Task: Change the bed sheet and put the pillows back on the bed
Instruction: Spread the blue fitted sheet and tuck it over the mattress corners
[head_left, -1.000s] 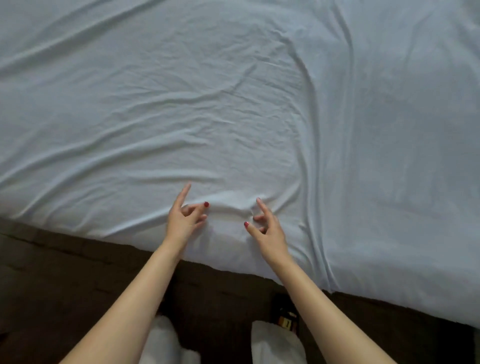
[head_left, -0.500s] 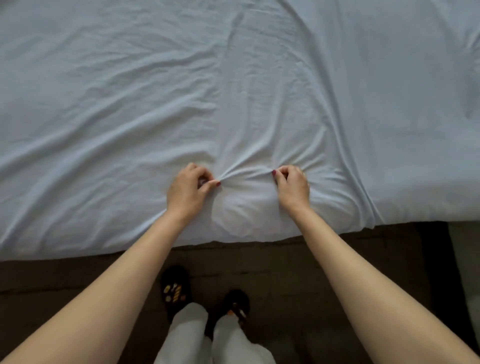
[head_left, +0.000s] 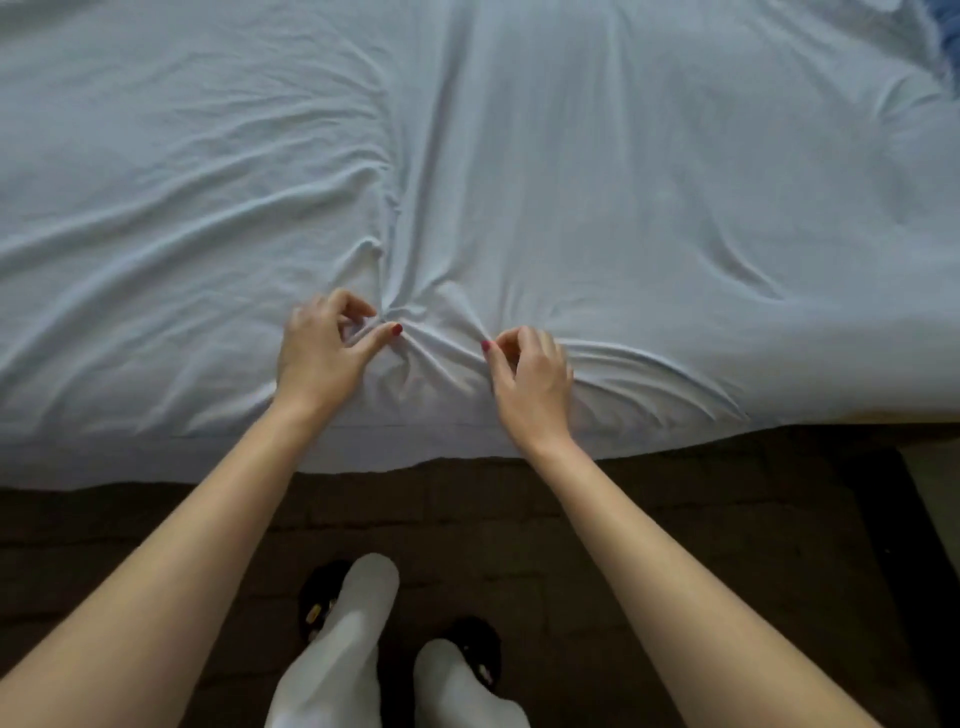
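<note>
left hand (head_left: 326, 349) and right hand (head_left: 531, 373) went from spread fingers to pinching sheet (head_left: 649, 208) | sheet bunched between them, near bed edge | likely tugging it straight

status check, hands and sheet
Left hand and right hand each pinching the sheet. Sheet bunched between them, wrinkled. Nothing in the way.

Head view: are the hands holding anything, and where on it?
Both hold the bed sheet. The left hand and right hand each pinch a gathered fold of fabric on top of the bed, just inside its near edge, creases radiating from each pinch.
</note>
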